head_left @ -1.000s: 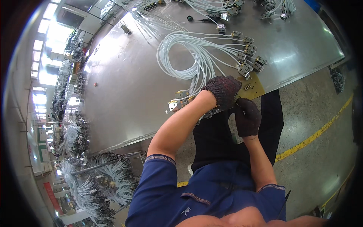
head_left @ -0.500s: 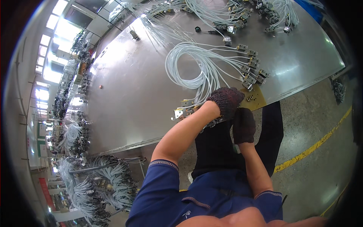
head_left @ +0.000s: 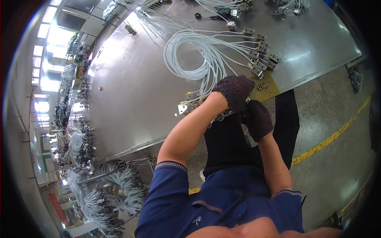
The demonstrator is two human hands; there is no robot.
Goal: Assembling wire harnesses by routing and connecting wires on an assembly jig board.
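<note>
A bundle of white cables lies looped on the steel table, its grey connectors fanned out at the right. My left hand, in a dark knit glove, is closed over the near end of the bundle at the table's front edge. Small metal connectors stick out to its left. My right hand, gloved too, is curled just below the edge, beside the left hand. What it holds is hidden. A yellow plate lies on the table right of my left hand.
More cable bundles and connectors lie along the table's far side. Racks hung with white harnesses stand at the lower left. A yellow line crosses the concrete floor at the right.
Both hands stay together at the table's front edge. The view has shifted slightly, so the cable bundle sits a little lower in the picture than one second ago.
</note>
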